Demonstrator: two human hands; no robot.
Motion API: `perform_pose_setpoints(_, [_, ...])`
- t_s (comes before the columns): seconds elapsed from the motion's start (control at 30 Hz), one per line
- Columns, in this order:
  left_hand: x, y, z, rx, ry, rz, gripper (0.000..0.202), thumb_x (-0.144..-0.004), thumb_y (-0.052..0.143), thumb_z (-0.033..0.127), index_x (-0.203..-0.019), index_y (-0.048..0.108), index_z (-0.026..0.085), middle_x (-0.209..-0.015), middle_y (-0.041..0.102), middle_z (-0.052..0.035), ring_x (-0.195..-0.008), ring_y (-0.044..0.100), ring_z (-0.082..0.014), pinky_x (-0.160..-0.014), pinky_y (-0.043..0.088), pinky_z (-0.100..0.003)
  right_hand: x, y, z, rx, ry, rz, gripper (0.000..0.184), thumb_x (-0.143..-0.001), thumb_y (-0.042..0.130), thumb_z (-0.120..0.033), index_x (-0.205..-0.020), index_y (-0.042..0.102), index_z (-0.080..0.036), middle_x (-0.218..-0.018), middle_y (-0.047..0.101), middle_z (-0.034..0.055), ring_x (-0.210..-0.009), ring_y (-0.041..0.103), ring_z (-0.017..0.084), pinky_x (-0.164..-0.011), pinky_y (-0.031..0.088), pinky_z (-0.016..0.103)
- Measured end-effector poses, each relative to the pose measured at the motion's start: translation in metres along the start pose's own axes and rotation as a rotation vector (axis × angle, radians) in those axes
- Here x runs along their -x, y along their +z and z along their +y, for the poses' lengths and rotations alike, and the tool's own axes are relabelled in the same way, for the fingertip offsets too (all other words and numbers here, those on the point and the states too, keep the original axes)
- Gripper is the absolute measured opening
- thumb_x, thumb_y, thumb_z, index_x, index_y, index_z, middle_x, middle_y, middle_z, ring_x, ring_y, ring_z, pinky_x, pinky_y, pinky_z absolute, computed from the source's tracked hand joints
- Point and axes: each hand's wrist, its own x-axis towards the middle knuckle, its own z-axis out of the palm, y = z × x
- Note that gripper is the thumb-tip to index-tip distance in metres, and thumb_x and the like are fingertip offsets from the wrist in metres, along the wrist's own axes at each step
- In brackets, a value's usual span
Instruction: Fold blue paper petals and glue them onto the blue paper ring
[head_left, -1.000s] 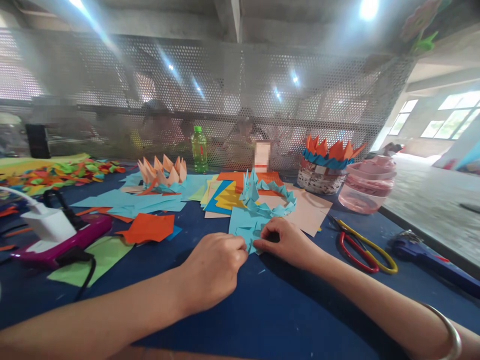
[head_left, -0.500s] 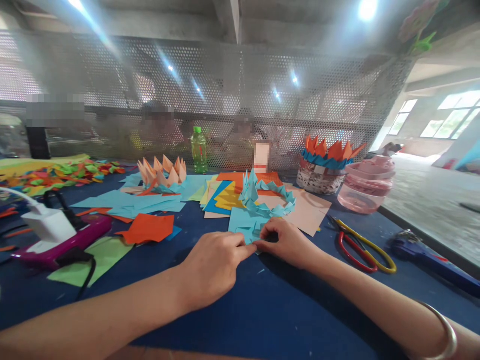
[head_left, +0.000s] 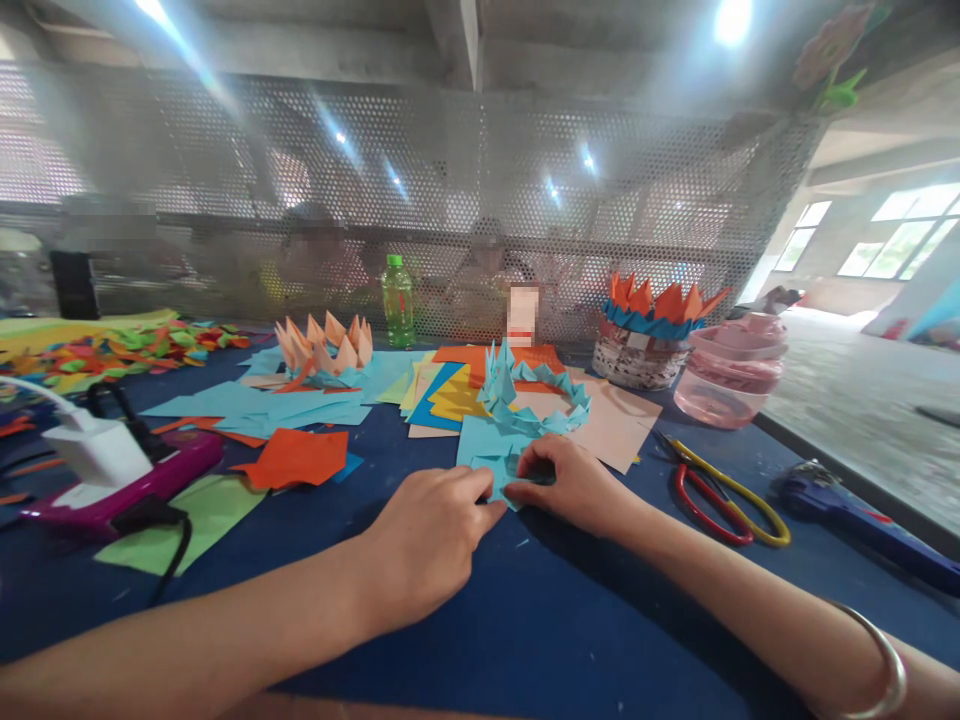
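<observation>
Light-blue folded paper (head_left: 491,462) lies on the desk (head_left: 540,610), just below a blue paper crown (head_left: 529,405). Left hand (head_left: 427,540) and right hand (head_left: 574,487) both pinch it.

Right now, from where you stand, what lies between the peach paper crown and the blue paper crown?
The head view shows a fanned stack of yellow, blue and cream paper sheets between the peach paper crown and the blue paper crown.

Right hand (head_left: 574,487) pinches folded light-blue paper (head_left: 495,455) at center, left hand (head_left: 427,540) touching its near edge; light-blue paper crown (head_left: 529,400) just behind; red-and-yellow scissors (head_left: 720,497) lie right on navy tabletop (head_left: 525,610).
</observation>
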Motion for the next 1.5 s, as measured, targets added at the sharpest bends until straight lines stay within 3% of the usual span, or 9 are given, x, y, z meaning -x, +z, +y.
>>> perform_pose_setpoints(0.23, [-0.001, 0.000, 0.000, -0.006, 0.017, -0.018, 0.037, -0.084, 0.039, 0.007, -0.106, 0.064, 0.021, -0.095, 0.061, -0.0058, -0.085, 0.061, -0.0226, -0.073, 0.049, -0.035, -0.002, -0.004, 0.005, -0.090, -0.035, -0.031, 0.018, -0.070, 0.071, -0.026, -0.082, 0.063, -0.015, -0.078, 0.063, 0.0026, -0.075, 0.056, 0.016, -0.069, 0.043, 0.028])
perform_pose_setpoints(0.5, [0.001, 0.001, -0.001, 0.031, 0.037, 0.020, 0.033, -0.082, 0.041, 0.005, -0.099, 0.065, 0.020, -0.087, 0.060, -0.0053, -0.081, 0.059, -0.0181, -0.072, 0.047, -0.027, -0.004, -0.005, 0.012, -0.133, -0.057, -0.050, 0.013, -0.070, 0.065, -0.013, -0.083, 0.063, -0.016, -0.078, 0.064, 0.0019, -0.073, 0.056, 0.015, -0.069, 0.044, 0.028])
perform_pose_setpoints(0.77, [0.000, 0.001, -0.002, 0.062, 0.025, 0.032, 0.034, -0.082, 0.039, 0.005, -0.098, 0.066, 0.020, -0.087, 0.060, -0.0051, -0.082, 0.059, -0.0178, -0.072, 0.047, -0.026, 0.000, -0.002, 0.002, -0.041, -0.034, -0.012, 0.035, -0.064, 0.076, -0.043, -0.083, 0.063, -0.017, -0.085, 0.064, 0.0039, -0.080, 0.057, 0.019, -0.071, 0.045, 0.030])
perform_pose_setpoints(1.0, [0.001, -0.001, -0.004, 0.070, 0.048, 0.025, 0.035, -0.080, 0.040, 0.005, -0.097, 0.066, 0.020, -0.090, 0.062, -0.0055, -0.084, 0.060, -0.0190, -0.074, 0.047, -0.027, -0.004, -0.011, 0.007, -0.151, -0.048, -0.091, 0.016, -0.068, 0.068, -0.016, -0.083, 0.064, -0.015, -0.078, 0.064, 0.0023, -0.074, 0.057, 0.015, -0.069, 0.045, 0.027])
perform_pose_setpoints(1.13, [0.002, 0.000, -0.004, 0.094, 0.061, 0.045, 0.035, -0.079, 0.041, 0.004, -0.095, 0.068, 0.020, -0.089, 0.063, -0.0055, -0.084, 0.061, -0.0184, -0.073, 0.047, -0.027, -0.004, -0.010, 0.012, -0.176, -0.040, -0.096, 0.018, -0.067, 0.062, -0.008, -0.083, 0.064, -0.016, -0.078, 0.065, 0.0015, -0.073, 0.058, 0.014, -0.068, 0.046, 0.026])
perform_pose_setpoints(1.27, [-0.001, 0.003, -0.010, 0.189, 0.030, 0.090, 0.039, -0.079, 0.039, 0.002, -0.093, 0.069, 0.021, -0.089, 0.064, -0.0035, -0.084, 0.062, -0.0173, -0.075, 0.047, -0.026, -0.002, -0.006, 0.008, -0.130, -0.062, -0.049, 0.014, -0.069, 0.068, -0.021, -0.081, 0.064, -0.016, -0.077, 0.065, 0.0020, -0.072, 0.057, 0.015, -0.067, 0.045, 0.027])
perform_pose_setpoints(1.37, [-0.009, 0.010, -0.018, 0.308, -0.031, 0.182, 0.037, -0.084, 0.036, 0.002, -0.092, 0.068, 0.020, -0.090, 0.065, -0.0026, -0.085, 0.061, -0.0159, -0.079, 0.047, -0.026, 0.000, -0.004, 0.003, -0.076, -0.042, -0.031, 0.024, -0.067, 0.073, -0.034, -0.081, 0.064, -0.017, -0.079, 0.064, 0.0024, -0.074, 0.057, 0.016, -0.068, 0.044, 0.028])
perform_pose_setpoints(1.43, [-0.016, 0.015, -0.025, 0.340, -0.034, 0.245, 0.032, -0.089, 0.037, 0.007, -0.102, 0.064, 0.017, -0.102, 0.063, -0.0055, -0.094, 0.060, -0.0171, -0.085, 0.045, -0.028, 0.001, -0.004, 0.000, -0.058, -0.038, -0.038, 0.025, -0.067, 0.074, -0.035, -0.081, 0.064, -0.017, -0.080, 0.064, 0.0021, -0.075, 0.057, 0.016, -0.068, 0.043, 0.028])
perform_pose_setpoints(1.5, [-0.022, 0.019, -0.031, 0.361, -0.014, 0.224, 0.027, -0.091, 0.041, 0.013, -0.106, 0.063, 0.016, -0.105, 0.061, -0.0069, -0.099, 0.058, -0.0181, -0.088, 0.044, -0.030, 0.001, -0.005, -0.001, -0.050, -0.055, -0.051, 0.022, -0.069, 0.073, -0.034, -0.080, 0.065, -0.017, -0.080, 0.063, 0.0016, -0.075, 0.056, 0.016, -0.068, 0.042, 0.027])
